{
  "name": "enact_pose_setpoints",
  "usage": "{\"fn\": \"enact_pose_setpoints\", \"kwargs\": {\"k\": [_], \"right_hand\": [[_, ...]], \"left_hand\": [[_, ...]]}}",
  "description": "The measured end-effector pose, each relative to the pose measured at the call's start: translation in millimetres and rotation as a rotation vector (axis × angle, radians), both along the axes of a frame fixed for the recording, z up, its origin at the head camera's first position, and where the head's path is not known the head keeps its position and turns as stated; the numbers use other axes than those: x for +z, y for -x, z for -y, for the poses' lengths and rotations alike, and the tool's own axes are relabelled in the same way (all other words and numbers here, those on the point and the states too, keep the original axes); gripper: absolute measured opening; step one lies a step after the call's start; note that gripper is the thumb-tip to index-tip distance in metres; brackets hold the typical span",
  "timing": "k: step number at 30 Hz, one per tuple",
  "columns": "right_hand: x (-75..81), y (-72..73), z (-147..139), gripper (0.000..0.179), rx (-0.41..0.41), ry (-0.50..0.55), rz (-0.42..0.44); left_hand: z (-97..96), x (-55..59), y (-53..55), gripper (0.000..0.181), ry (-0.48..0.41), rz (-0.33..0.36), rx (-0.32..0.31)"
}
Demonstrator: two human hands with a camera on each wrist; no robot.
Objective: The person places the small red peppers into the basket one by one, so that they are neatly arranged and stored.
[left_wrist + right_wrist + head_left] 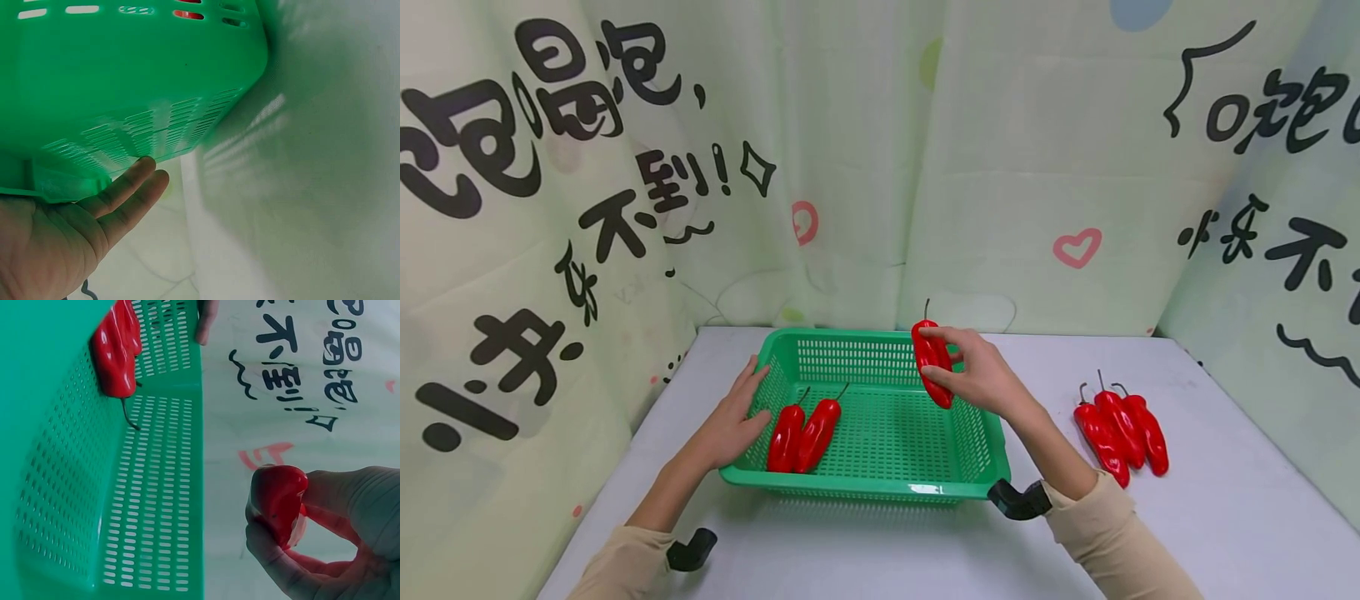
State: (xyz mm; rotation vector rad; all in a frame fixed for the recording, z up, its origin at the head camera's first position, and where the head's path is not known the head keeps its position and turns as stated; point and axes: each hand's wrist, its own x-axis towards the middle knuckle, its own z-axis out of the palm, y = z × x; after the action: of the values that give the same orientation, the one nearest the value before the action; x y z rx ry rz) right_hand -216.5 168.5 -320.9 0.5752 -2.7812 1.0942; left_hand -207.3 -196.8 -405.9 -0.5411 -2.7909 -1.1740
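Note:
My right hand (973, 371) pinches a red chili pepper (931, 358) between thumb and fingers, its stem upward, over the right part of a green basket (865, 482). In the right wrist view, the blunt end of that pepper (278, 497) faces the camera. On the basket's left rim rests my left hand (733, 425), fingers stretched out; the left wrist view shows two straight fingers (134, 194) beside the outer wall. Two red peppers (805, 433) lie side by side inside the basket, at its left. Three more peppers (1122, 433) lie together on the table to the right.
The basket stands on a white table (1217, 500). A pale curtain (857, 167) with black lettering and pink hearts hangs behind the table and along both sides. Each wrist carries a black mount, one near the basket's front right corner (1000, 477).

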Motion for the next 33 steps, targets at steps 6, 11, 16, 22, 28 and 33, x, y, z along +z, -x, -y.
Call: {"fn": "enact_pose_setpoints", "kwargs": {"k": [6,11,16,22,28,33], "right_hand": [[-1.5,4.2,6.3,0.057,0.032,0.0,0.032],[-0.9,8.0,11.0,0.053,0.075,0.007,0.108],[-0.6,12.5,15.2,0.051,0.111,-0.017,0.181],[-2.0,17.9,21.5,0.05,0.126,-0.095,0.232],[-5.4,23.1,28.4,0.047,0.165,-0.151,0.27],[-8.5,26.7,35.4,0.045,0.201,-0.182,0.32]], "left_hand": [[-0.7,1.8,-1.5,0.069,-0.006,-0.001,-0.004],[-0.8,3.8,-3.6,0.069,-0.006,-0.002,-0.011],[-0.8,2.9,-3.2,0.069,-0.007,0.0,-0.007],[-1.0,3.0,-3.2,0.069,-0.012,-0.005,-0.007],[-1.0,4.1,-4.0,0.069,-0.014,-0.01,-0.012],[-1.5,3.2,-3.3,0.069,-0.018,-0.003,-0.009]]}}
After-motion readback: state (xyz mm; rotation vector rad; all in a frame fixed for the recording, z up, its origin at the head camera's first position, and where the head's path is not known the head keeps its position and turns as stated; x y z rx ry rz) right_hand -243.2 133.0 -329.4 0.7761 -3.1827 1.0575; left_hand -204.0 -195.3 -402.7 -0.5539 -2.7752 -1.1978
